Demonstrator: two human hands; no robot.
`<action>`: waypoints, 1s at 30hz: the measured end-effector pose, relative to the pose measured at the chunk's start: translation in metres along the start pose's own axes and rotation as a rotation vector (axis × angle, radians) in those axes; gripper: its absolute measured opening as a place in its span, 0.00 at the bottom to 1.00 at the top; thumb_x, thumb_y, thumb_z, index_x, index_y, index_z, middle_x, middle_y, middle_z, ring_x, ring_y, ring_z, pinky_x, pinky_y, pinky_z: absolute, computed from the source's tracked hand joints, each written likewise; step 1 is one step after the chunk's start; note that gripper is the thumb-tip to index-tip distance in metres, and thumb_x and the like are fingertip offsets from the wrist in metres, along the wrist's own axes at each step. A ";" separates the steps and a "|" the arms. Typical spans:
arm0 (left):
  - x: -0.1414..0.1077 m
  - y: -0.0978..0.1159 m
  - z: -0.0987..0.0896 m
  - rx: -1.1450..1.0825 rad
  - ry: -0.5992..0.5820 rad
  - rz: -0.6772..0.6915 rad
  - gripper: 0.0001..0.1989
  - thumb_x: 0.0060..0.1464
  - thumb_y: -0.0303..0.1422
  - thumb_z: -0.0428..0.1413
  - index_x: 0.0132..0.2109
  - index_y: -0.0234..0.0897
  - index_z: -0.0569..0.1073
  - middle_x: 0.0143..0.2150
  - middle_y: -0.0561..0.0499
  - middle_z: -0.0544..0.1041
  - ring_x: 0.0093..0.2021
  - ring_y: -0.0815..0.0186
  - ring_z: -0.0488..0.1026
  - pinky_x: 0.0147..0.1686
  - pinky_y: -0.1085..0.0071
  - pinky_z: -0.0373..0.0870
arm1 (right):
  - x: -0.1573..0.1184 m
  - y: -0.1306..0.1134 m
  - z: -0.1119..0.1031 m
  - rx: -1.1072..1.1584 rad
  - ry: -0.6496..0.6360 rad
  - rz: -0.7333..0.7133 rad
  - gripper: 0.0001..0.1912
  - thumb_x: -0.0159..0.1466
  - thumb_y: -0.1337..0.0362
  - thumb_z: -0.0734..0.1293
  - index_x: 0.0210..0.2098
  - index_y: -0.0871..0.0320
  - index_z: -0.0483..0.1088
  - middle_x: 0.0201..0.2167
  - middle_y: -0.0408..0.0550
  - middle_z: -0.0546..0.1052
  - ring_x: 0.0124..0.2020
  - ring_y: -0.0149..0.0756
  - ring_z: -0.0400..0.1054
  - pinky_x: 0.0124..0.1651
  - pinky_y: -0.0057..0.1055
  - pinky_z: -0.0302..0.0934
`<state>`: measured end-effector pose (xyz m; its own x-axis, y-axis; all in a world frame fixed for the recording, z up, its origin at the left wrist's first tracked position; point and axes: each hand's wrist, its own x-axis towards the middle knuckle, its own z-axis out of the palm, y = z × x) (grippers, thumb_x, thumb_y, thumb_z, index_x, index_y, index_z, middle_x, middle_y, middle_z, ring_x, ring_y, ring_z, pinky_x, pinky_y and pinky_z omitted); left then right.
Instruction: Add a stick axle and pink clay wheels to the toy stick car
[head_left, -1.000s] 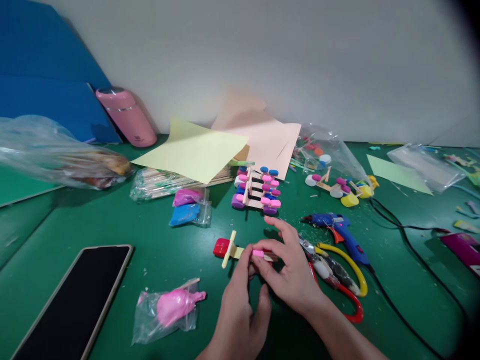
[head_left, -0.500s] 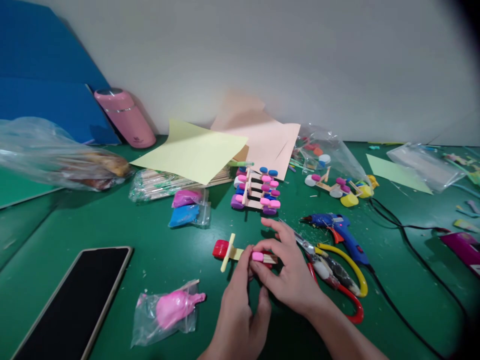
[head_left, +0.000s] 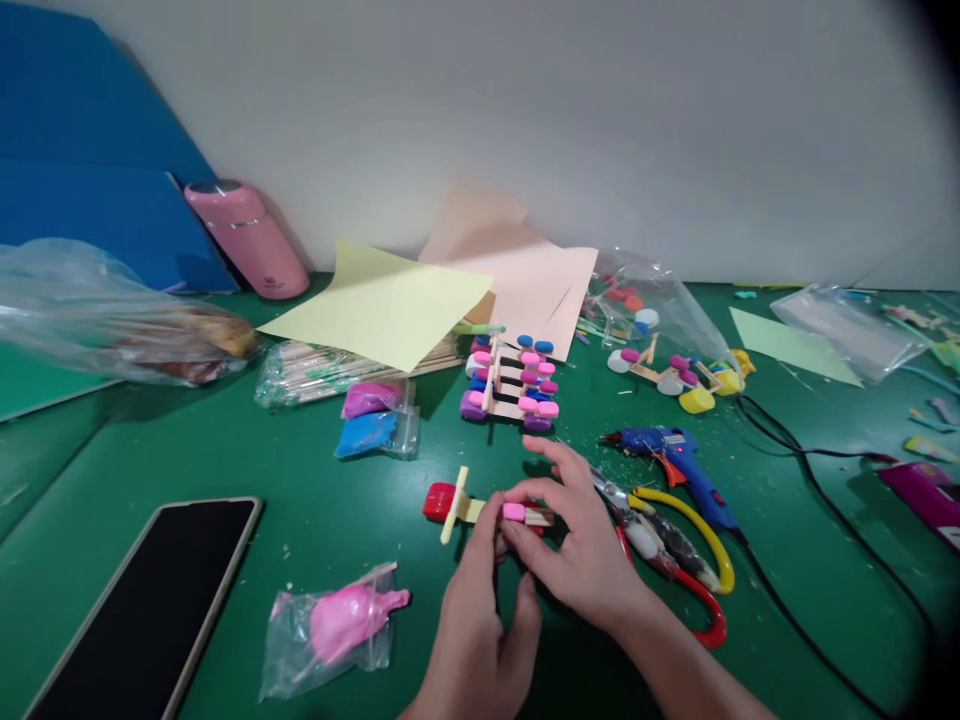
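Observation:
My left hand (head_left: 489,610) and my right hand (head_left: 574,535) meet at a small stick model. At its left end are a red clay piece (head_left: 439,502) and a pale yellow crossbar (head_left: 454,505). A pink clay piece (head_left: 514,512) on short sticks lies between my hands, touched by my right thumb and index finger. My left fingertips press against the model's middle, and its underside there is hidden. Just beyond stands a group of similar models (head_left: 510,385) with pink, purple and blue pieces.
Scissors (head_left: 712,530) and a blue glue gun (head_left: 675,455) lie right of my hands. To the left are a phone (head_left: 150,610) and bagged pink clay (head_left: 349,620). Farther back are paper sheets (head_left: 390,300), a pink flask (head_left: 251,240) and more stick models (head_left: 667,375).

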<state>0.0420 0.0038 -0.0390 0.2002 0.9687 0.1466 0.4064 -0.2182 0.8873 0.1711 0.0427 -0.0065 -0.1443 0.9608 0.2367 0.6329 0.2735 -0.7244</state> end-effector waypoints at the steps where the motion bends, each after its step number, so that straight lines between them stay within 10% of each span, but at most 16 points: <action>1: 0.000 0.000 0.000 -0.002 -0.004 -0.001 0.29 0.53 0.24 0.46 0.60 0.35 0.48 0.57 0.41 0.64 0.55 0.61 0.64 0.51 0.65 0.64 | 0.000 0.000 0.000 -0.001 0.001 -0.002 0.07 0.55 0.67 0.65 0.34 0.52 0.70 0.55 0.45 0.58 0.57 0.42 0.48 0.56 0.41 0.48; 30: 0.000 0.001 0.002 0.002 0.012 -0.052 0.26 0.52 0.25 0.47 0.59 0.35 0.51 0.56 0.41 0.66 0.54 0.61 0.65 0.51 0.63 0.64 | 0.002 -0.005 -0.001 -0.010 0.031 -0.024 0.08 0.55 0.66 0.65 0.35 0.53 0.71 0.53 0.47 0.60 0.56 0.42 0.51 0.56 0.39 0.48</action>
<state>0.0441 0.0035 -0.0391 0.1685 0.9801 0.1054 0.4173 -0.1677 0.8931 0.1686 0.0429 -0.0019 -0.1357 0.9520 0.2742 0.6368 0.2959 -0.7120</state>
